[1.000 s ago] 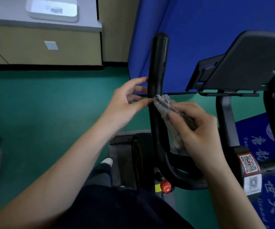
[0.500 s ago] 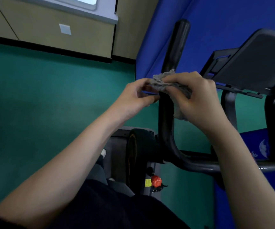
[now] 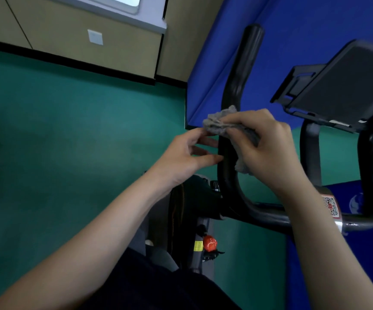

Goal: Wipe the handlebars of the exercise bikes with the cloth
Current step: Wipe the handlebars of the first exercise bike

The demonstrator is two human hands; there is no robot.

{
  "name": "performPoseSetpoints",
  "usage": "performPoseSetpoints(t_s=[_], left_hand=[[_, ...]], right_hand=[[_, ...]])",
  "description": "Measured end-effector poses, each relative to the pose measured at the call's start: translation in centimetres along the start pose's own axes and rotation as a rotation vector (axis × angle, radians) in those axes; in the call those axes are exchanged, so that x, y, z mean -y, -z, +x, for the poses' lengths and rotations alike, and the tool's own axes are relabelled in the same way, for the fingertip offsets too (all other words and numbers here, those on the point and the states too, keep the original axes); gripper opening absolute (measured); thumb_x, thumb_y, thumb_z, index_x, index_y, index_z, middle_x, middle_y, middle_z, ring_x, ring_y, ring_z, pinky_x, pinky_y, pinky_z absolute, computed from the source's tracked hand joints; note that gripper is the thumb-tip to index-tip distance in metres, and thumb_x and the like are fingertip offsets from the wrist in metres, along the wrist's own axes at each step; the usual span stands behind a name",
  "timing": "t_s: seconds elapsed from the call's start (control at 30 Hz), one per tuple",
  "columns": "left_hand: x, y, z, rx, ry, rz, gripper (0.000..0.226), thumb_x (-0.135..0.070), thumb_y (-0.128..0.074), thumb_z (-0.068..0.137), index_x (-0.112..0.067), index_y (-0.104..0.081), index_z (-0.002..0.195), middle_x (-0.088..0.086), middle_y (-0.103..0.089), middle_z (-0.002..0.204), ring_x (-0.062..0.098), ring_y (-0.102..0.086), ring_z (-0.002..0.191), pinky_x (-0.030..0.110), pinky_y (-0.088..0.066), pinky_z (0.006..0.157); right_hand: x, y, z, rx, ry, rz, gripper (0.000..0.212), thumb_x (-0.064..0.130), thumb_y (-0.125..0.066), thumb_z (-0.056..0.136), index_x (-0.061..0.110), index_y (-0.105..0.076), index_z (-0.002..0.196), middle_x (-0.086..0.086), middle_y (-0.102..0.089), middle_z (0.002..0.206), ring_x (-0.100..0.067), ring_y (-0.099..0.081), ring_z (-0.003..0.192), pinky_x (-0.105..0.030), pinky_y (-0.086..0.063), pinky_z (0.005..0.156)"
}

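2 bare hands meet at the left upright of the black handlebar (image 3: 237,86) of an exercise bike. The right hand (image 3: 268,151) grips a crumpled grey cloth (image 3: 220,123), its fingers curled round the bunched fabric and pressing it against the bar about midway up the upright; a loose end of the cloth hangs below the palm on the bar's right side. The left hand (image 3: 184,157) sits just beside the bar on its left, fingers loosely extended: the forefinger tip reaches the cloth's left edge and the thumb tip touches the bar lower down, but whether it actually pinches the fabric I cannot tell.

Above the cloth the upright bends and rises to a rounded tip against a blue panel (image 3: 304,30). Below, the bar curves right into a horizontal section and up again into the right upright (image 3: 369,175). A dark tablet holder (image 3: 346,86) stands tilted between the 2 uprights on its own post. A QR-code sticker (image 3: 332,205) shows near the right forearm. Low on the frame sits a red knob (image 3: 209,243). Green floor (image 3: 69,142) spreads to the left.
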State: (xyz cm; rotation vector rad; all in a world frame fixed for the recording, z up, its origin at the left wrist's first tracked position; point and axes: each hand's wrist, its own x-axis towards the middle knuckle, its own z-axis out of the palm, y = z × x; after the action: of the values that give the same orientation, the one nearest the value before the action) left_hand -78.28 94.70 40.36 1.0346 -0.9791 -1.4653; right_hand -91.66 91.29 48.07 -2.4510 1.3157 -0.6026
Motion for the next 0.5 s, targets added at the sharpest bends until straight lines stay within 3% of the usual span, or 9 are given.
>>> performPoseSetpoints(t_s=[0.13,0.27,0.37,0.43,0.5], left_hand=[[-0.4,1.7,1.5,0.004,-0.002,0.092,0.04,0.011,-0.061,0.081,-0.02,-0.059,0.105,0.005,-0.063,0.102,0.011,-0.058,0.082,0.021,-0.047,0.079],[-1.7,2.7,4.3,-0.09,-0.06,0.282,0.043,-0.002,-0.064,0.084,-0.023,-0.054,0.12,0.002,-0.061,0.112,0.015,-0.058,0.087,0.029,-0.047,0.079],[-2.9,3.1,6.1,-0.098,-0.377,0.697,0.051,-0.011,-0.067,0.083,-0.014,-0.051,0.131,0.003,-0.053,0.125,0.014,-0.056,0.102,0.023,-0.045,0.09],[-3.4,3.7,6.9,-0.039,-0.605,1.006,0.05,-0.014,-0.064,0.085,-0.009,-0.05,0.133,0.009,-0.047,0.135,0.024,-0.049,0.117,0.034,-0.039,0.101],[-3.6,4.0,7.5,0.023,-0.757,1.196,0.045,-0.016,-0.061,0.088,-0.01,-0.052,0.132,0.009,-0.044,0.142,0.029,-0.042,0.126,0.041,-0.036,0.1]], right_hand=[[-0.4,0.1,-1.7,-0.021,-0.074,0.124,0.019,0.007,-0.066,0.085,0.013,-0.07,0.102,0.008,-0.064,0.092,-0.015,-0.063,0.093,-0.013,-0.045,0.08],[-0.6,-0.2,-1.7,-0.181,-0.27,0.328,0.017,0.009,-0.063,0.088,0.02,-0.067,0.101,0.005,-0.068,0.101,-0.003,-0.063,0.1,-0.017,-0.047,0.087],[-0.4,-0.9,-1.1,-0.313,-0.406,0.38,0.017,0.005,-0.06,0.09,0.015,-0.067,0.103,0.004,-0.068,0.103,-0.001,-0.062,0.102,-0.017,-0.047,0.089],[-0.1,-1.5,-1.3,-0.334,-0.437,0.382,0.018,0.004,-0.059,0.091,0.014,-0.066,0.103,0.004,-0.068,0.103,0.001,-0.061,0.101,-0.013,-0.045,0.088],[0.4,-1.7,-2.0,-0.346,-0.466,0.383,0.017,0.003,-0.059,0.091,0.014,-0.066,0.102,0.004,-0.068,0.103,0.001,-0.062,0.101,-0.012,-0.045,0.087]])
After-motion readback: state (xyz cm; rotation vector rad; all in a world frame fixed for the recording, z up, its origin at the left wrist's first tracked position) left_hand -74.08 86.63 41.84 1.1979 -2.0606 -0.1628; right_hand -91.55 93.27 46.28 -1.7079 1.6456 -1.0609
